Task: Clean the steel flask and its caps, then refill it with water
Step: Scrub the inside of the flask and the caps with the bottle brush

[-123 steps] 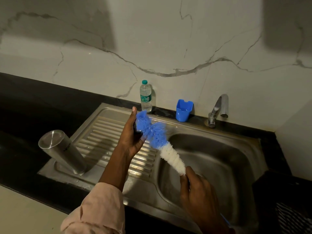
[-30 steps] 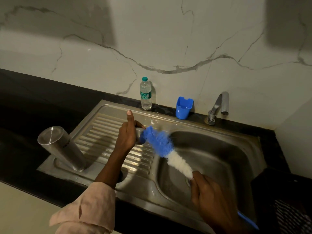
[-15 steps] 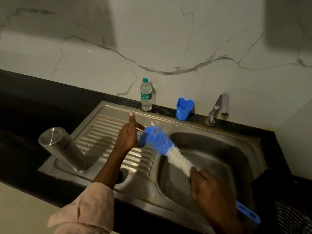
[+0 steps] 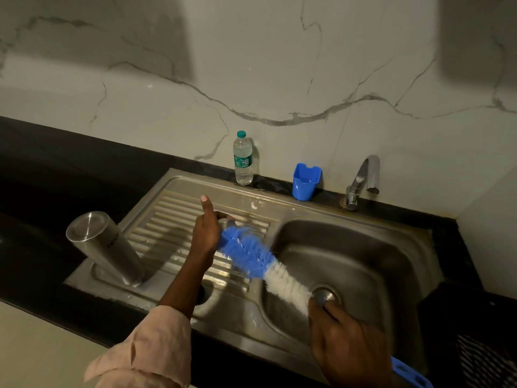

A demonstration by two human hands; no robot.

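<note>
We look down on a steel sink [image 4: 414, 247] set in a dark counter, and much of what matters is half hidden. Our left hand [image 4: 205, 231] is raised over the ribbed draining board [image 4: 167, 219], thumb pointing up, its fingers curled round a small cap [image 4: 227, 219] of which we see only a grey sliver past the knuckles; it is probably one of the flask's caps, but the view is too poor to say which. The blue end of the bottle brush [image 4: 251, 256] is pushed against that cap, its bristles blurred, and the white bristles run down and to the right across the rim of the basin. Our right hand [image 4: 347, 345] is closed round the brush handle just below the white bristles, so that the shaft is covered; only the blue handle end [image 4: 409, 376] shows again at the bottom edge, where it is cut off. The steel flask [image 4: 106, 247] stands mouth down on the left end of the draining board, well apart from both hands, its flat base turned up and tilting toward the left. At the back, against the marble wall, stand a plastic water bottle [image 4: 242, 159] and a blue holder [image 4: 305, 182], with the tap [image 4: 363, 177] to their right. A pink sleeve [image 4: 148, 351] covers our left forearm. At the lower right a dark ribbed thing is cut off and we cannot make it out.
</note>
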